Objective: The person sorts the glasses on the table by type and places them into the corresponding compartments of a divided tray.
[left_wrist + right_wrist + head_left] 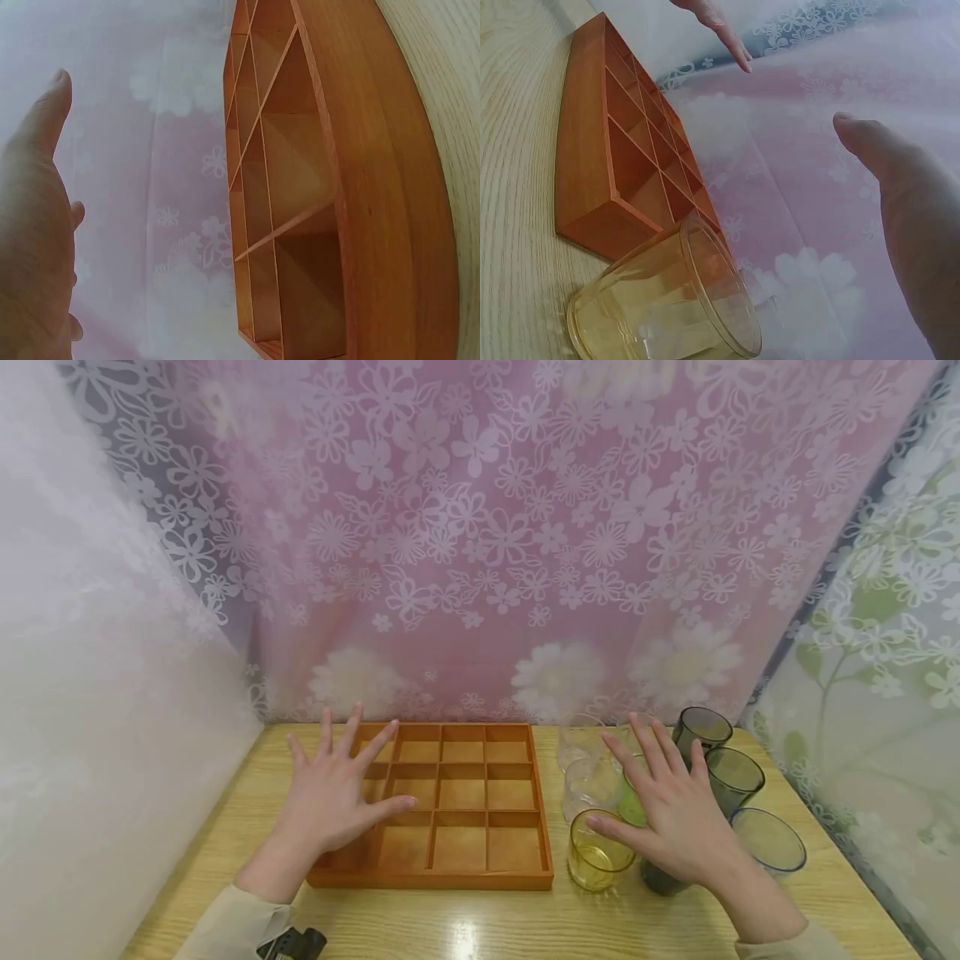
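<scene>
The left hand (330, 797) was spread wide, holding nothing, above the left part of a divided wooden tray (427, 881) on the tabletop (397, 927). The right hand (671, 814), also splayed and gripping nothing, hung over the glassware right of the tray: a yellow glass (600, 862) in front, clear glasses (588, 789) behind it, dark glasses (737, 781) farther right.
</scene>
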The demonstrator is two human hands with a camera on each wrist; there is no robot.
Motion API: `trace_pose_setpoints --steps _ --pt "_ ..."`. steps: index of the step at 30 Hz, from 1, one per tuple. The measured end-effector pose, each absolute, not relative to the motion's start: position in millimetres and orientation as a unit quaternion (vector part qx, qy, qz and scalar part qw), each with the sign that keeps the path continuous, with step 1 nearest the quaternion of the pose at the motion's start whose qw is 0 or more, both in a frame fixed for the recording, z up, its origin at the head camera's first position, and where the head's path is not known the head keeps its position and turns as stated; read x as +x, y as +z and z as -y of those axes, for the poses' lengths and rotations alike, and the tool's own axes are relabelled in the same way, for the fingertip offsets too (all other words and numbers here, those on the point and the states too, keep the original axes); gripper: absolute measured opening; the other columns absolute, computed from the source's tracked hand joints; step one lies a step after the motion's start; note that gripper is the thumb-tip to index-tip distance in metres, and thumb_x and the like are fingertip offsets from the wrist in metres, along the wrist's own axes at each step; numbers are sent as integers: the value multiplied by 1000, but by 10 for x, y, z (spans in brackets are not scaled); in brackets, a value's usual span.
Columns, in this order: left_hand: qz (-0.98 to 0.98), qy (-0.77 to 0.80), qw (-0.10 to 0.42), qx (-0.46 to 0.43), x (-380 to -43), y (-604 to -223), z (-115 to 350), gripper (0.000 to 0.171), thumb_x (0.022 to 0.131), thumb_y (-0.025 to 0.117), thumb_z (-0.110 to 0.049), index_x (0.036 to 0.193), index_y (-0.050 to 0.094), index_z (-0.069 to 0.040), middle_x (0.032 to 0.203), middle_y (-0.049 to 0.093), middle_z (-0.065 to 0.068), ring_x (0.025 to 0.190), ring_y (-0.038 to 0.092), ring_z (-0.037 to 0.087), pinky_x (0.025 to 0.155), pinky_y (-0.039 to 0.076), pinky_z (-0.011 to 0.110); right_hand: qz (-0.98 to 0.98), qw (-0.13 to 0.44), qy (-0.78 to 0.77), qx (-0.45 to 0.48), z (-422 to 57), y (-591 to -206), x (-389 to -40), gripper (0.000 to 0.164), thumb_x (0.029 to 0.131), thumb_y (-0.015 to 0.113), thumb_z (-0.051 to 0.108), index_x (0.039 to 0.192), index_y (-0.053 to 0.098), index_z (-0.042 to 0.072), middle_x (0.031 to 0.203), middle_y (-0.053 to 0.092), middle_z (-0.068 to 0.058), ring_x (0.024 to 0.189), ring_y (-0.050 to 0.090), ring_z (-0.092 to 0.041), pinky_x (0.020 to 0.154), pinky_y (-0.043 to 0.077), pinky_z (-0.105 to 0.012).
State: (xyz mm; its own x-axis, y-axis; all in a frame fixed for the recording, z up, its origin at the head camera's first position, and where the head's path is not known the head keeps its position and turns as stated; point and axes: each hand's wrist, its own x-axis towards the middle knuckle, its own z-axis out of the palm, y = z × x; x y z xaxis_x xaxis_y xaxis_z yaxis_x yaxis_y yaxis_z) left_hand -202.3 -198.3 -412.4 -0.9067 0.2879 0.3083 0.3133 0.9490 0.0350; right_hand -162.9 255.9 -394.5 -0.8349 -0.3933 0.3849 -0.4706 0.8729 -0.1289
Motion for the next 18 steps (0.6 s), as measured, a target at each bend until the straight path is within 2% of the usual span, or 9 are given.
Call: trace_pose_setpoints --steps 5,11,18 --pt "977 -44 148 -149 -2015 -4147 2036 108 80 44 -99 169 12 -46 176 -8 8 154 -13 51 106 -6 86 948 182 123 230 -2564 -3966 -1604 107 90 74 65 172 15 30 177 0 -8 160 4 -42 114 -7 -79" --pt "979 -49 140 -140 -1997 -4193 2096 108 81 44 -98 170 12 -44 176 -8 7 155 -11 50 107 -6 86 944 194 139 229 -2559 -4014 -1536 111 87 78 65 172 17 29 178 4 -6 160 8 -40 117 0 -78" --pt "981 -68 132 -127 -1951 -4241 2160 107 84 50 -94 170 13 -42 177 -8 6 156 -6 52 107 -1 87 934 202 179 234 -2519 -4036 -1470 114 82 85 62 171 21 27 177 10 -6 156 19 -43 119 12 -73"
